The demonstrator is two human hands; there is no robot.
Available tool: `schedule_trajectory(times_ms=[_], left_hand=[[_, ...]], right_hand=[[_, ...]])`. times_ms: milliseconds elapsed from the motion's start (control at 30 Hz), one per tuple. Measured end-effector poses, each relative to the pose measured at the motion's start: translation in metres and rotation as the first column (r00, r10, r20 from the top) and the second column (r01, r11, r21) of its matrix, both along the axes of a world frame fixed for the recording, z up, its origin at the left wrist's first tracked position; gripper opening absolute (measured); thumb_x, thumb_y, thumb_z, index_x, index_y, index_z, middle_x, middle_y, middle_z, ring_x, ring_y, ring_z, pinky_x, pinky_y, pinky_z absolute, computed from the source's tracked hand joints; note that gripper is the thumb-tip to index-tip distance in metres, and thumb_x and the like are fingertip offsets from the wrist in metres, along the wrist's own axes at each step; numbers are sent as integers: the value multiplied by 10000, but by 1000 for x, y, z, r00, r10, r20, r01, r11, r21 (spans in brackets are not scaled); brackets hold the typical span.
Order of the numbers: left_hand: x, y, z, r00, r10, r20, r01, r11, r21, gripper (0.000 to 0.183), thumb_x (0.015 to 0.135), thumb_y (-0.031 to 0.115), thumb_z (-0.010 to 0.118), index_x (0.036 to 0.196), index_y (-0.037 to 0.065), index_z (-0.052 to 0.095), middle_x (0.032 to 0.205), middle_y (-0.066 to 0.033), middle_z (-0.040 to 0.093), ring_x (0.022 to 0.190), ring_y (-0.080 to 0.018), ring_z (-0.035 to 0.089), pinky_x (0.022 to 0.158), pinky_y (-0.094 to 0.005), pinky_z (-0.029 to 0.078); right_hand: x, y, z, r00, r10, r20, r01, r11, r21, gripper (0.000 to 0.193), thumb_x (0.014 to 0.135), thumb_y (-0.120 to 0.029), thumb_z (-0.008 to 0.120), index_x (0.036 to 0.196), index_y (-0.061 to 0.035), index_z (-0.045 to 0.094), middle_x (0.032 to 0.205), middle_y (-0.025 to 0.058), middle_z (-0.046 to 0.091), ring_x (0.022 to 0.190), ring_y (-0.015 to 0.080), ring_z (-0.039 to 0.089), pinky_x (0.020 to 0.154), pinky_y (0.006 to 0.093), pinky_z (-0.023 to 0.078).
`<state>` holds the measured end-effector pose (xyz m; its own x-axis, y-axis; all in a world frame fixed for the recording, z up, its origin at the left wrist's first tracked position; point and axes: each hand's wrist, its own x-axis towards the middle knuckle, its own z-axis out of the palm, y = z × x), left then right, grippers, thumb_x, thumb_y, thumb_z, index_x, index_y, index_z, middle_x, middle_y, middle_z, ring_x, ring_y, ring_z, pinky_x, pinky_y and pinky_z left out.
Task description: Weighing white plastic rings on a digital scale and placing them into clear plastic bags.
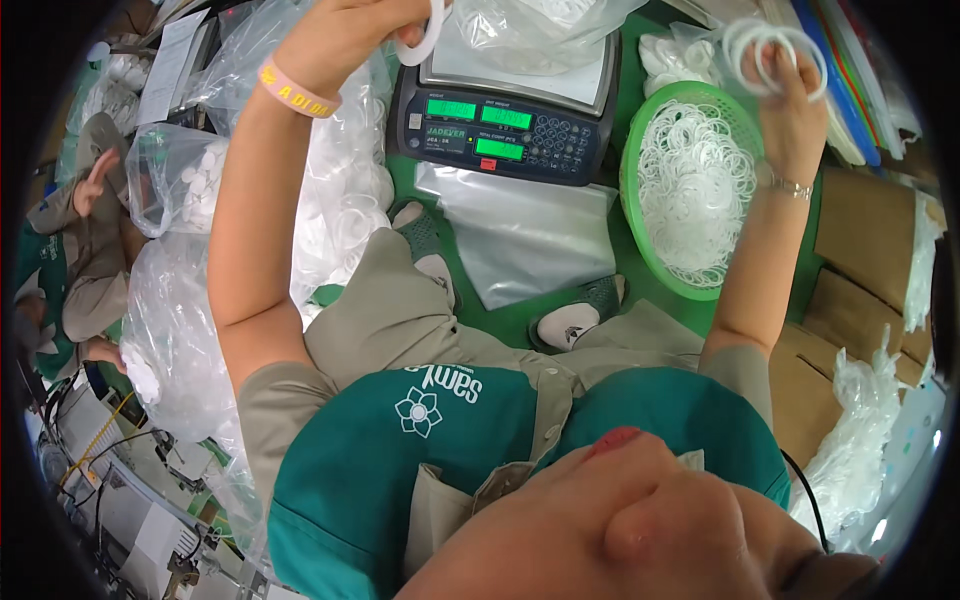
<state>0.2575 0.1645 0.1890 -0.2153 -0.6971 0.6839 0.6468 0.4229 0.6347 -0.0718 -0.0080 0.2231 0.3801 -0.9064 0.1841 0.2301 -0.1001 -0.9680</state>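
At the top edge, my left hand [385,22] grips a white ring [429,35]; part of the hand is cut off by the frame. A pink wristband is on that wrist. My right hand [790,90] is raised beyond the green basket [632,190], its fingers closed on several white rings [738,52], blurred by motion. Inside the basket lies a heap of thin white rings [695,185]. Between my arms stands a dark counting scale [490,140] with lit green displays. On its pan rests a clear plastic bag [530,35].
Flat clear bags [530,235] lie before the scale, near my feet. Large bags of white parts [345,200] fill the left side. Another person [85,220] sits at far left. Cardboard boxes [865,235] and crumpled plastic [855,430] stand at right.
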Motion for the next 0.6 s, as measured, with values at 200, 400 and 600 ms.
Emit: schedule_trajectory(times_ms=[200, 400, 600], left_hand=[[-19, 57, 60, 687, 401, 606, -705, 569, 423, 725, 788, 91, 549, 1368, 161, 119, 1353, -243, 188, 615, -27, 470, 576, -188, 422], [3, 44, 5, 919, -9, -393, 109, 966, 234, 601, 789, 99, 568, 1314, 94, 276, 1287, -156, 340, 603, -52, 494, 594, -211, 457], [-6, 49, 12, 906, -4, -424, 120, 962, 246, 526, 803, 87, 546, 1278, 60, 321, 1226, -93, 415, 581, -40, 499, 587, -200, 460]], right_hand=[[-96, 16, -114, 689, -128, -714, 234, 971, 52, 152, 768, -58, 558, 900, 17, 548, 766, 81, 590, 618, 147, 573, 520, 255, 462], [-179, 27, -262, -50, 167, -985, -146, 974, 173, 413, 639, -176, 677, 990, -28, 518, 842, 142, 565, 735, 244, 583, 593, 347, 474], [-156, 69, -267, -405, 155, -901, -182, 952, 245, 511, 660, -265, 633, 1102, -110, 429, 1144, 164, 477, 987, 346, 514, 802, 414, 432]])
